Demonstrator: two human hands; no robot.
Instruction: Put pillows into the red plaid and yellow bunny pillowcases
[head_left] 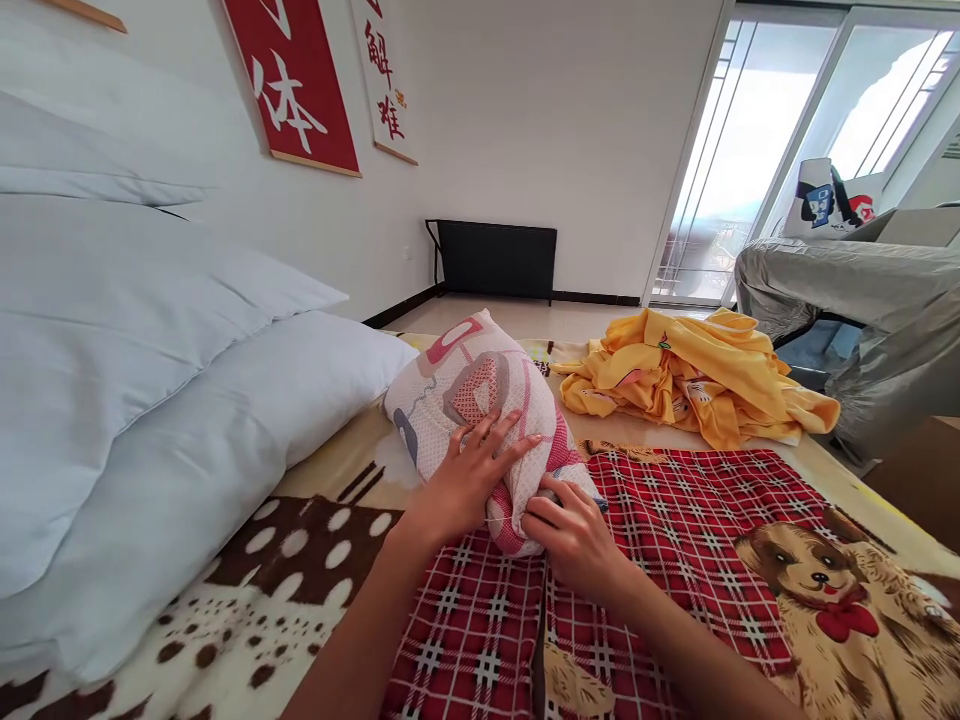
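Observation:
A white and pink patterned pillow [427, 400] lies in front of me on a red plaid cloth [675, 520]. My left hand [472, 470] rests on top of it, fingers spread over the fabric. At its near right end, my right hand [574, 530] has its fingers curled round a gathered edge of the pillow's cover. A small dark blue bit shows just beyond the right fingers. The fingertips of my right hand are partly hidden in the folds.
White pillows [210, 420] are piled at the left. Crumpled yellow cloth [697, 375] lies at the back right. Further right stands furniture under a grey cover [862, 290]. A black folded item [495, 260] leans on the far wall.

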